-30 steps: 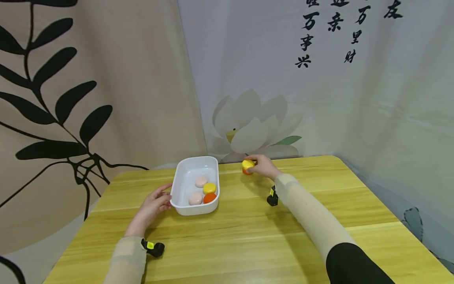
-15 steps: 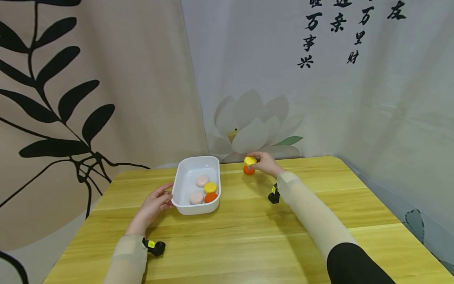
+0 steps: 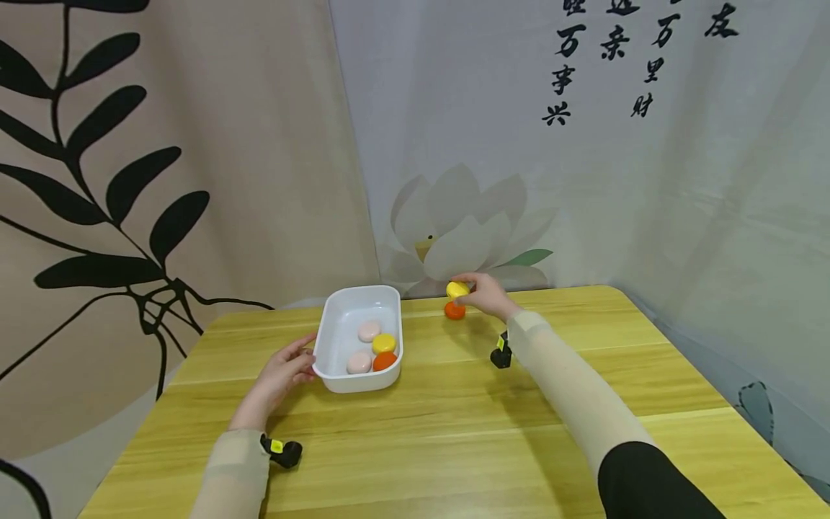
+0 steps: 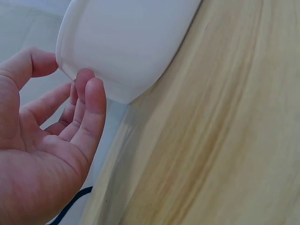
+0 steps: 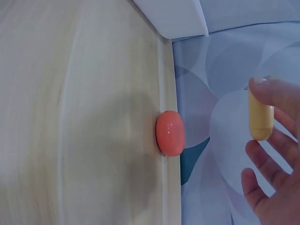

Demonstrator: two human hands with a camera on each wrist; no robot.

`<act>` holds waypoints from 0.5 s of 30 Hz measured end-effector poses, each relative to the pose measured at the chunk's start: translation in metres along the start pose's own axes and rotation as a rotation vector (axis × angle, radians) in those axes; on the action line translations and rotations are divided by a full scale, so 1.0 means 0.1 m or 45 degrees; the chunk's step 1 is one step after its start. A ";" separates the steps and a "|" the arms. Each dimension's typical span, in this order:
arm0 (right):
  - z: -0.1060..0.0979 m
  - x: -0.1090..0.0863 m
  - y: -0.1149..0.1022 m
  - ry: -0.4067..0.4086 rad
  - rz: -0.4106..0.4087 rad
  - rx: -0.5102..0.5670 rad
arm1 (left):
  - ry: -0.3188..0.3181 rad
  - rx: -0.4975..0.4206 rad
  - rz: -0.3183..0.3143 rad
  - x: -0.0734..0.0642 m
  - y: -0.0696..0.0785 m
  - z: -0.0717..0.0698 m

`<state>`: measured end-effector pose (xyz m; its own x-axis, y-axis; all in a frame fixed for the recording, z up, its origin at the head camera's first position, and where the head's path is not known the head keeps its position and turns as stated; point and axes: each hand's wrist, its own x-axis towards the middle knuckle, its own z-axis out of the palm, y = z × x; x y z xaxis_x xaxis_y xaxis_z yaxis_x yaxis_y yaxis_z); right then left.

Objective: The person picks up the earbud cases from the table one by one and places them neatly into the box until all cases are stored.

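My right hand (image 3: 489, 295) pinches a yellow rounded disc (image 3: 457, 290) between thumb and fingers, above the table's far edge. In the right wrist view the yellow disc (image 5: 260, 116) shows edge-on, with a faint seam. Just below it an orange rounded disc (image 3: 454, 310) lies on the table, apart from the fingers. With relaxed fingertips my left hand (image 3: 282, 371) touches the left side of a white tray (image 3: 344, 339). In the left wrist view, bent fingers (image 4: 95, 96) lie against the tray's wall (image 4: 126, 47).
Inside the tray are two pale pink discs (image 3: 369, 331), a yellow disc (image 3: 384, 344) and an orange disc (image 3: 385, 361). The wooden table (image 3: 415, 447) ends at a printed curtain (image 3: 583, 180) behind. Small black cameras (image 3: 285, 454) sit on both wrists.
My right hand has lifted the yellow disc slightly off the orange one, which stays on the table. The left hand and the tray have stayed in place.
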<state>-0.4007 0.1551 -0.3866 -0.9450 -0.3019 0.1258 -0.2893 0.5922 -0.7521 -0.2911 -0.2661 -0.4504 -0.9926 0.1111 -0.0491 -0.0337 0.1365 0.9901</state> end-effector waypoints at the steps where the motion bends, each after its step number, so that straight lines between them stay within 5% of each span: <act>1: -0.01 0.01 0.00 0.000 -0.007 -0.001 | -0.001 0.005 0.000 0.00 0.00 0.00; 15: -0.10 0.07 -0.12 0.007 -0.021 -0.011 | 0.009 0.039 0.005 0.00 0.01 0.01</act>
<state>-0.4052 0.1531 -0.3705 -0.9408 -0.3079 0.1420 -0.3065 0.5935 -0.7442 -0.2912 -0.2650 -0.4498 -0.9935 0.1045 -0.0444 -0.0266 0.1662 0.9857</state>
